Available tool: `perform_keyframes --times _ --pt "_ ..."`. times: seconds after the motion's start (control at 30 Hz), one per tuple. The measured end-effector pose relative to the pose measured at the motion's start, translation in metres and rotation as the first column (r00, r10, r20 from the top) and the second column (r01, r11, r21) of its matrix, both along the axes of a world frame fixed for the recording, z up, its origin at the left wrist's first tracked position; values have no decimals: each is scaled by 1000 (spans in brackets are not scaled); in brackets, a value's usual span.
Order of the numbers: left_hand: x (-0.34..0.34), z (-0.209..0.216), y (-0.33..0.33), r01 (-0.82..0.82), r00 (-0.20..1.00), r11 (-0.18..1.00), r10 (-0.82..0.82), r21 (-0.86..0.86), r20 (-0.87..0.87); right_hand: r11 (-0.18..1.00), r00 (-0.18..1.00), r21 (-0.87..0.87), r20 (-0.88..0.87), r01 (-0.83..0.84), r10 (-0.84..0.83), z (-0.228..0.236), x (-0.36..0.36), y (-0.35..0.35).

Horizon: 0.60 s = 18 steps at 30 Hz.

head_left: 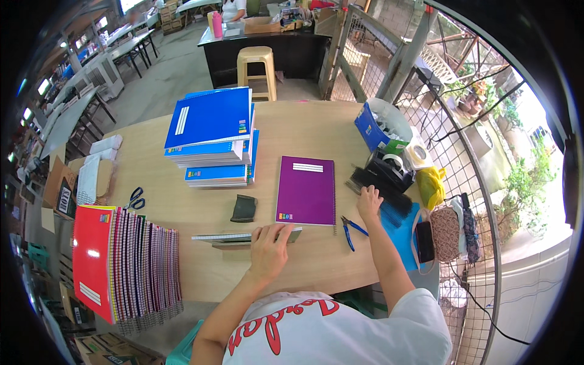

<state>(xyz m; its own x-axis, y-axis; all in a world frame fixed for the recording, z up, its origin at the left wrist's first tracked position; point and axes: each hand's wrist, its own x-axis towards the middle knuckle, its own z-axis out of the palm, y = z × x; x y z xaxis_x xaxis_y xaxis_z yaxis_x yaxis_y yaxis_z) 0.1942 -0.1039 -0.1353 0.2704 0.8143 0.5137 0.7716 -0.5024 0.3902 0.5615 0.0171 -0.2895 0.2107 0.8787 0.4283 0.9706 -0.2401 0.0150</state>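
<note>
My left hand [269,249] is closed over the upper edge of a notebook [213,239] held upright on its long edge, close to my body. The notebook's cover is mostly turned out of sight. My right hand [369,204] reaches to a pile of black spiral binding coils [389,193], its fingers bent and pinched at the pile's near-left side. A purple spiral notebook [306,191] lies flat between my hands. Blue-handled pliers [351,232] rest left of my right forearm. A small dark curved block [244,208] sits beyond the upright notebook.
Blue notebooks [210,118] are stacked at the far middle. A row of spiral notebooks with a red cover [94,261] stands at left, near scissors [136,199]. A box of small items [383,125], tape rolls [418,155], a yellow bag [431,187] and a phone [424,241] line the right edge.
</note>
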Motion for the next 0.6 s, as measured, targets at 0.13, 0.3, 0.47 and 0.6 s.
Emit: perform_keyframes --times 0.13,0.3,0.47,0.6 --pt "-1 -6 3 4 999 998 -7 63 34 996 991 -12 -106 -84 82 21 15 0" --pt "5 8 3 32 989 998 -40 57 140 945 883 156 -340 -287 324 68 38 4" --pt "4 0 2 -19 996 995 11 96 89 723 582 96 -525 -685 621 166 -27 -21" --pt "3 -5 -4 -17 995 994 7 108 98 602 422 121 -605 -790 676 183 -94 -55"
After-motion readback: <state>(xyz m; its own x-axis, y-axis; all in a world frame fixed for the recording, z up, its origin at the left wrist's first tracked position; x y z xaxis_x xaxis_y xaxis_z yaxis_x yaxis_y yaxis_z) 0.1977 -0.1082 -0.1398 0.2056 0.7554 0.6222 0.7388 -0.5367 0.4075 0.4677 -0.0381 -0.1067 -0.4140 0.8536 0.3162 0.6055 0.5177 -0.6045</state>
